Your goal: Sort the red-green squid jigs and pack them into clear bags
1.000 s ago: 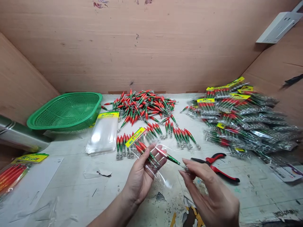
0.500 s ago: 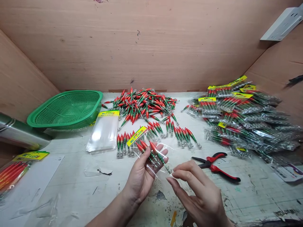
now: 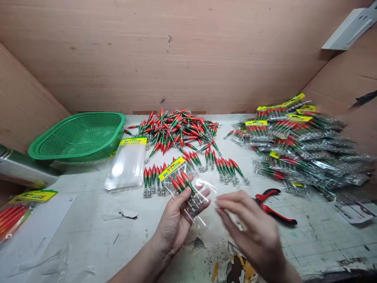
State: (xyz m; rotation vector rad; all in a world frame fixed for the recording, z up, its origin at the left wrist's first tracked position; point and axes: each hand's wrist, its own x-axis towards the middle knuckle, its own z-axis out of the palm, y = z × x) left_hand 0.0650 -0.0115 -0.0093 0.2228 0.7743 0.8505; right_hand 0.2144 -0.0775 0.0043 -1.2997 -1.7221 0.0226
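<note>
My left hand (image 3: 176, 216) grips a clear plastic bag (image 3: 203, 216) with a yellow header reading BCT LURE, its thumb pressed over the front. Inside the bag lie several red-and-green squid jigs (image 3: 185, 182), hooks toward the bag's lower end. My right hand (image 3: 250, 228) is a little to the right of the bag, somewhat blurred, thumb and fingertips slightly apart with nothing visible between them. Just beyond the held bag are rows of loose jigs (image 3: 232, 169), and a larger heap of jigs (image 3: 179, 127) lies behind them.
A stack of header bags (image 3: 125, 167) lies left of the rows, beside a green basket (image 3: 79, 137). Filled packs (image 3: 306, 145) are piled at the right. Red-handled pliers (image 3: 278, 214), partly behind my right hand, lie on the table. A pack of orange-red lures (image 3: 17, 216) is at far left.
A jig that my right hand was holding at the bag's mouth has slid in with the others. My right hand has let go and moved slightly away to the right.
</note>
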